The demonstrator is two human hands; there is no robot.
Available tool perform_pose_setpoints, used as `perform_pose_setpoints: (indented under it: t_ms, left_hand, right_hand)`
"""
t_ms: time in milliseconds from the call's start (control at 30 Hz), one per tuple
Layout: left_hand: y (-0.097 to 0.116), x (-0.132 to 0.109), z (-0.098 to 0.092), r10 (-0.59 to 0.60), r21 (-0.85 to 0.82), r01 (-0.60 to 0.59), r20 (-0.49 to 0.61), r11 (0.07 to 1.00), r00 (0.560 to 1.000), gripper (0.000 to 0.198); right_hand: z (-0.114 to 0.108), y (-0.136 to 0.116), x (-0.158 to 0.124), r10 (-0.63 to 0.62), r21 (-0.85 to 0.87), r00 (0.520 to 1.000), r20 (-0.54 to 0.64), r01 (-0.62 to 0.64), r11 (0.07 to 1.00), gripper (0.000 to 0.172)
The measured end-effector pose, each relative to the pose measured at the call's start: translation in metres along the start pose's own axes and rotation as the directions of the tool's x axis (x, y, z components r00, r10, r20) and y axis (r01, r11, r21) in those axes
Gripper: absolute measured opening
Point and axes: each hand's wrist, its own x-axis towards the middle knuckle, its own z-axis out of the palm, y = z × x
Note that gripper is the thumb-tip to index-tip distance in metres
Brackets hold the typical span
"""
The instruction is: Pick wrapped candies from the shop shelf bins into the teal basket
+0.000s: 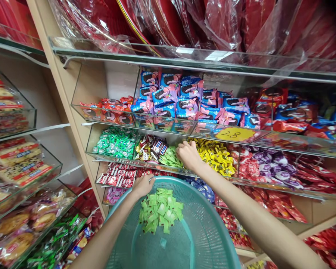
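Observation:
My left hand (143, 185) is closed on the far rim of a large green plastic basket (212, 220) with mesh walls. A heap of light-green wrapped candies (161, 210) lies inside it, towards the far side. My right hand (188, 154) reaches over the front of a glass shelf bin, its fingers curled; whatever they hold is hidden. Just left of those fingers lie more light-green packets (171, 157) in the bin. Yellow wrapped candies (217, 157) fill the compartment to the right of the hand, and brown-wrapped sweets (154, 145) sit to the left.
Above runs a shelf of blue and pink cookie packs (165, 95) with a yellow price tag (235, 133). Green foil candies (116, 142) and purple candies (278, 164) share my hand's shelf. A wooden upright (58, 93) divides off packaged snacks (19, 160) on the left.

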Motion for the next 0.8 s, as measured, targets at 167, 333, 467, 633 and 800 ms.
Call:
perform_pose_setpoints:
  t_ms: [167, 333, 467, 633, 800]
  left_hand:
    - [0.002, 0.001, 0.001, 0.011, 0.000, -0.011, -0.005, 1.000, 1.000, 0.038]
    - [0.003, 0.002, 0.002, 0.023, 0.004, -0.023, -0.011, 1.000, 1.000, 0.038]
    - [0.003, 0.002, 0.002, 0.015, 0.011, -0.015, -0.008, 1.000, 1.000, 0.037]
    - [0.004, 0.001, 0.000, 0.002, -0.011, -0.002, 0.003, 1.000, 1.000, 0.038]
    - [0.001, 0.001, 0.000, -0.006, 0.002, 0.006, -0.013, 1.000, 1.000, 0.039]
  right_hand:
    - [-0.007, 0.004, 0.000, 0.032, 0.024, 0.993, -0.114, -0.029, 0.999, 0.022]
    - [-0.021, 0.008, -0.007, 0.136, 0.275, 0.964, -0.230, -0.069, 0.959, 0.023]
    - [-0.027, -0.002, -0.024, 0.275, 0.790, 0.944, -0.182, -0.026, 0.612, 0.024]
    - [-0.013, -0.031, -0.052, 0.198, 0.942, 0.930, 0.309, -0.269, -0.202, 0.032]
    - [0.035, -0.051, -0.082, 0.095, 0.878, 0.902, 0.421, -0.378, -0.294, 0.036]
